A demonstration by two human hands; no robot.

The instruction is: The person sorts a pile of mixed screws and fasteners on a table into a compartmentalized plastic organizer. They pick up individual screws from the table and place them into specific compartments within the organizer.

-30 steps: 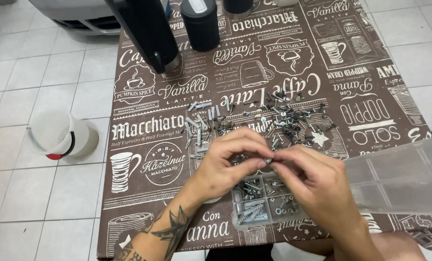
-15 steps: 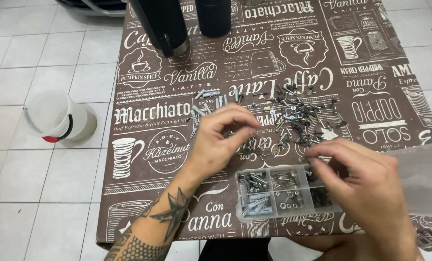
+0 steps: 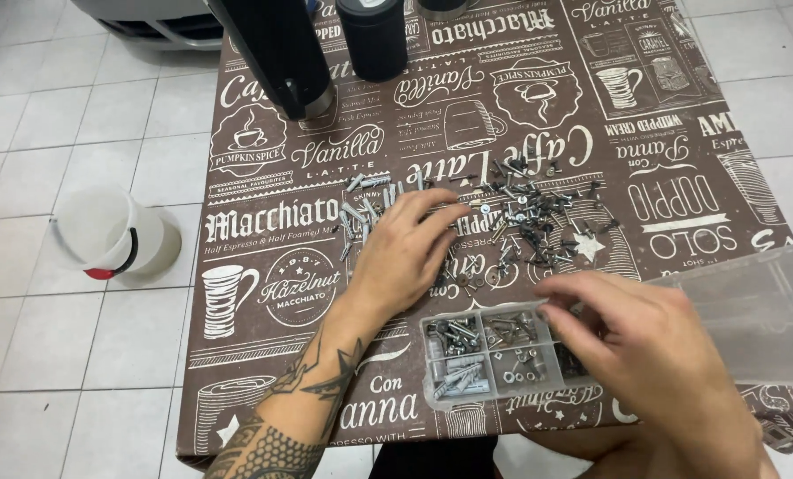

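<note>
The person is sorting little screws point(image 3: 538, 226) from a pile on the table point(image 3: 680, 133) into a clear box point(image 3: 489, 355). The left hand point(image 3: 410, 253) lies loosely spread on the pile, fingers reaching in. The right hand point(image 3: 644, 346) hovers over the box, fingers loose, seeming to hold nothing. Next, the left fingers probably need to pinch one small piece.

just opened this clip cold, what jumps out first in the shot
A scattered heap of dark screws and small hardware lies mid-table on the brown printed tablecloth, with the tattooed left hand spread at its near edge. In front, the right hand hovers over a clear compartment box of sorted screws. A white bucket stands on the tiled floor at left.
</note>
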